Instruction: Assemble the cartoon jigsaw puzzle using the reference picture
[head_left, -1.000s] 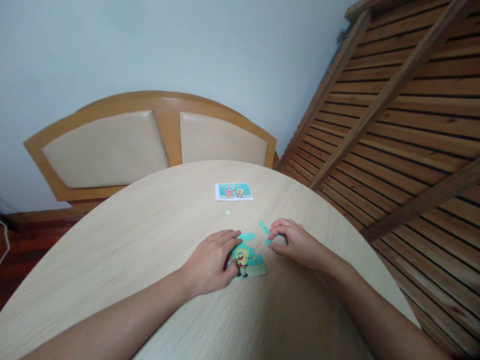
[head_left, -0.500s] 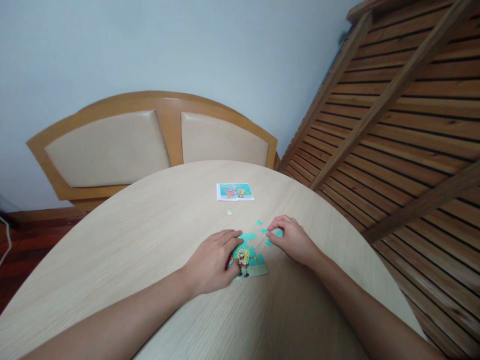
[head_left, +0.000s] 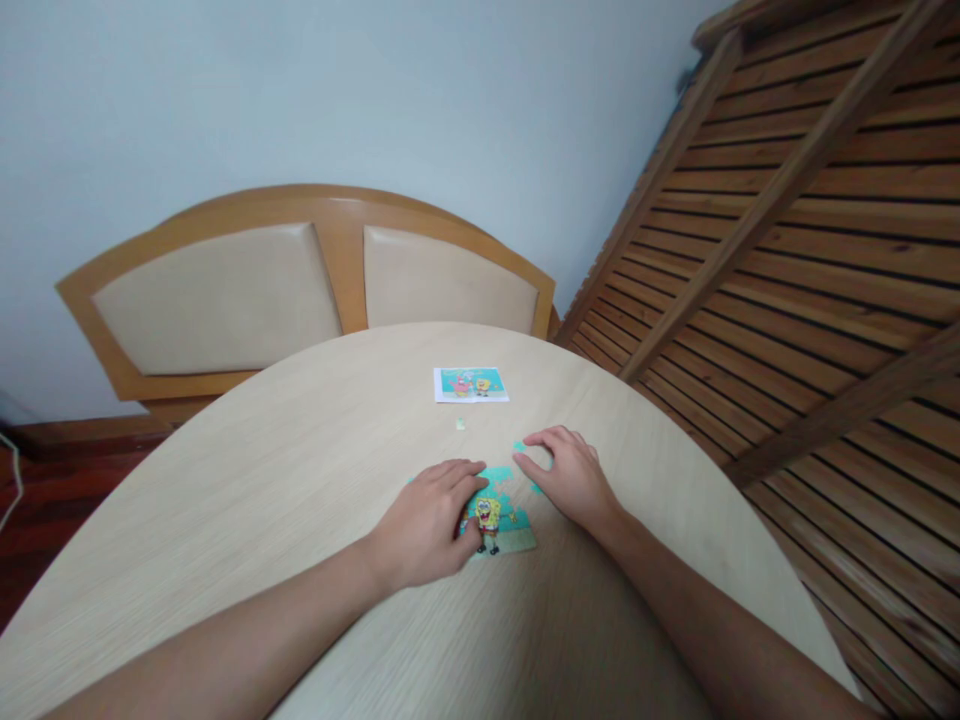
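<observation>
A partly built cartoon jigsaw puzzle [head_left: 501, 520], teal with a yellow figure, lies on the round wooden table [head_left: 300, 480]. My left hand [head_left: 425, 520] rests flat on the puzzle's left part, fingers together, thumb beside the yellow figure. My right hand [head_left: 564, 474] lies just right of the puzzle with fingers curled over loose teal pieces [head_left: 519, 447]; what its fingertips pinch is hidden. A single pale loose piece [head_left: 460, 424] sits farther back.
A small reference picture card [head_left: 470, 384] lies toward the table's far side. A wooden bench with two padded beige panels [head_left: 300, 290] stands behind the table. A slatted wooden frame [head_left: 787, 220] leans at the right. Dark red floor shows at the left.
My right hand has slid left and slightly away from me, over the loose teal pieces, closer to the puzzle. My left hand has stayed on the puzzle.
</observation>
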